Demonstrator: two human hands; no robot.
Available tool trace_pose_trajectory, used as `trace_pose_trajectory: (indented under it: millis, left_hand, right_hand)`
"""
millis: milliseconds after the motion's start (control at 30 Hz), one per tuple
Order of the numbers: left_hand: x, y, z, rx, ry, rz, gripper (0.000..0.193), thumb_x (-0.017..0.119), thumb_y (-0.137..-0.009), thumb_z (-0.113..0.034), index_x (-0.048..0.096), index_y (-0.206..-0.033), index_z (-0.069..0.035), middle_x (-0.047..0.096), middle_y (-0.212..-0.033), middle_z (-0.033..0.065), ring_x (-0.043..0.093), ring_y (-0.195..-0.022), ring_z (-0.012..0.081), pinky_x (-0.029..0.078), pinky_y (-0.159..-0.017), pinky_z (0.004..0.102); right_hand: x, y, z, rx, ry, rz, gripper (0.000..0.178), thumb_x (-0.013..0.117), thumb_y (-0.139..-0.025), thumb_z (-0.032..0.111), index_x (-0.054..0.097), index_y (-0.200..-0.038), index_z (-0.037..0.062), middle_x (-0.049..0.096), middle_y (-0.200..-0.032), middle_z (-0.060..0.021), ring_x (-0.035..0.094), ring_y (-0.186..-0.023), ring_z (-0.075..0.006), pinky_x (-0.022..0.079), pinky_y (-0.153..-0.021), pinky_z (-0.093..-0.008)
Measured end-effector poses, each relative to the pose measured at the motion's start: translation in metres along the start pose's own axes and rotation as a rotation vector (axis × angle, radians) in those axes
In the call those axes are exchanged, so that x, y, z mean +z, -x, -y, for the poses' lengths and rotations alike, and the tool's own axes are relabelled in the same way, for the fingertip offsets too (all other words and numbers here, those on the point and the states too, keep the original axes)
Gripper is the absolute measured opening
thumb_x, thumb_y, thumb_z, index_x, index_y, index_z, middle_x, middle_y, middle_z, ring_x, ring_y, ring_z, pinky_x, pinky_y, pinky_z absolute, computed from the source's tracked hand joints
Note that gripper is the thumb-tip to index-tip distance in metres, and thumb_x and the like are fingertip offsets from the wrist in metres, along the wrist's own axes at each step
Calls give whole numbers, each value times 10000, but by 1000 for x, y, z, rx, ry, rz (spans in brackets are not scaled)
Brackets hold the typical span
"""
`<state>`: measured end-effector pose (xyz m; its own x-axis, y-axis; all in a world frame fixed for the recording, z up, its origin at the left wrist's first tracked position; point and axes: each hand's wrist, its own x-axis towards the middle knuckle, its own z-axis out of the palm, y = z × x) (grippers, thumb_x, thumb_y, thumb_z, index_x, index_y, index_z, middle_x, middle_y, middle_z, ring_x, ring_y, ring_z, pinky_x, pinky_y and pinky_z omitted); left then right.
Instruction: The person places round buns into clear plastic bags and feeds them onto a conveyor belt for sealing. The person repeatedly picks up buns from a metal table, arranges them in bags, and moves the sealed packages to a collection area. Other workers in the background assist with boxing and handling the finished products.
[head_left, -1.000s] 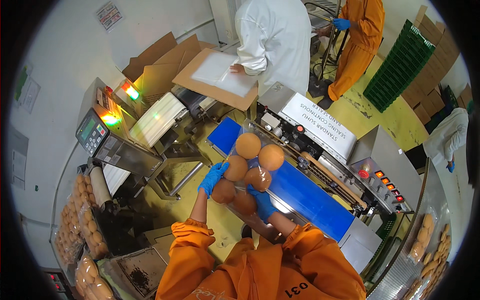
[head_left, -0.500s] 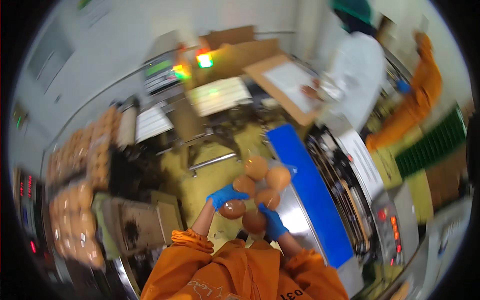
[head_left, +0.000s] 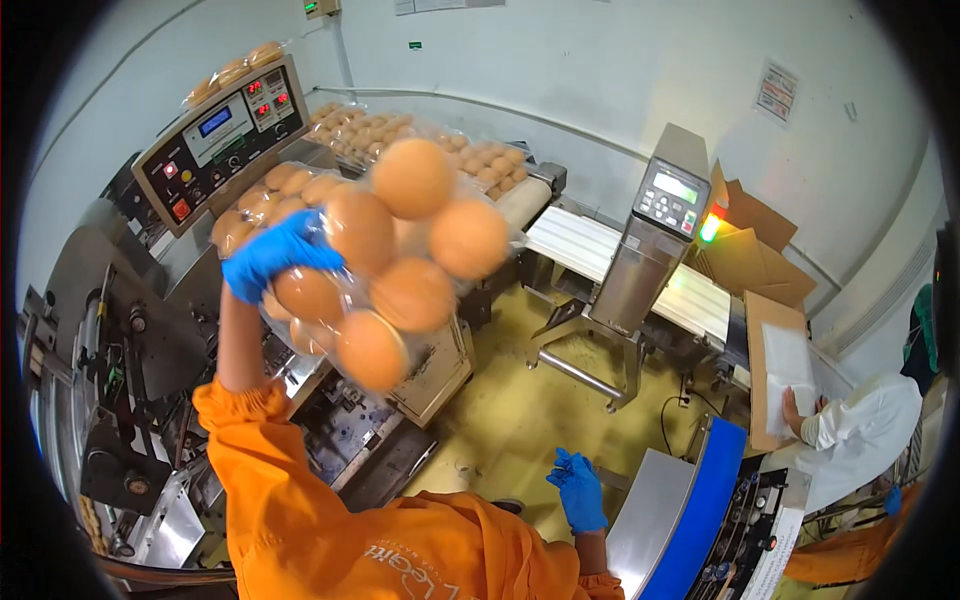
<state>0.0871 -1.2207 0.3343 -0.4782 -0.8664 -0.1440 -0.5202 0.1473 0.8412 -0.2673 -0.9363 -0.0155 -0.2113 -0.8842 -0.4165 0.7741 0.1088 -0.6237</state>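
My left hand (head_left: 280,257), in a blue glove, grips a clear plastic pack of round brown buns (head_left: 412,293) by its left side. Raised high at the left, the pack hangs in front of the machine and blurs a little from motion. Its body partly hides more packed buns (head_left: 285,192) lying behind it beside the control panel. Low down in front of me, near the metal end of the blue conveyor, my right hand (head_left: 580,490) holds nothing. Its gloved fingers are loosely bent and apart.
A control panel (head_left: 222,138) tops the machine at the left, and bun packs (head_left: 375,135) lie behind it. A metal display stand (head_left: 650,230) rises over a white slatted conveyor (head_left: 575,240). At right are a blue belt (head_left: 690,510), an open carton (head_left: 768,375) and a co-worker's white sleeve (head_left: 865,425).
The view has turned left toward the machine. The bun pack, between both hands before, is now raised up and left in my left hand alone. My right hand has let go.
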Motion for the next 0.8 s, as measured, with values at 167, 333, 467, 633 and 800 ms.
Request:
trace_pose_trajectory:
  millis: [167,333,467,633,800]
  left_hand:
    - [-81,-25,36,47,124,19,317,694,-742,-182,596,-1007,-39,610,-916,33,536,-828,92,447,-743,248]
    - [-122,-48,97,-139,-574,-231,555,664,-765,-239,449,-1236,-41,563,-1110,73,546,-983,185,420,-868,315]
    - [-65,-39,80,182,-698,-460,650,586,-821,-317,307,-1341,-45,337,-1368,133,412,-1184,262,318,-992,354]
    - [-23,-34,71,191,-586,-171,767,633,-769,-307,238,-1362,-21,234,-1422,128,206,-1318,238,176,-1070,334]
    - [-8,-33,80,152,-1257,-641,553,480,-877,-261,297,-1342,-23,331,-1375,113,316,-1259,225,243,-1040,333]
  right_hand:
    - [14,-20,-16,76,82,-9,228,507,-889,244,541,-996,46,591,-927,-74,552,-739,-158,479,-689,-318]
    - [33,-19,-47,184,142,43,223,504,-889,244,549,-994,52,597,-899,-64,553,-721,-149,486,-680,-318]
    - [29,-16,-52,223,110,-7,255,492,-890,234,545,-1035,30,594,-953,-87,558,-727,-163,484,-684,-309]
    - [7,-12,-51,88,109,-96,275,506,-882,272,553,-1010,33,581,-917,-68,550,-740,-148,482,-686,-289]
    - [-12,23,-41,-72,14,-286,269,501,-884,302,573,-991,67,566,-856,-38,543,-713,-125,468,-670,-255]
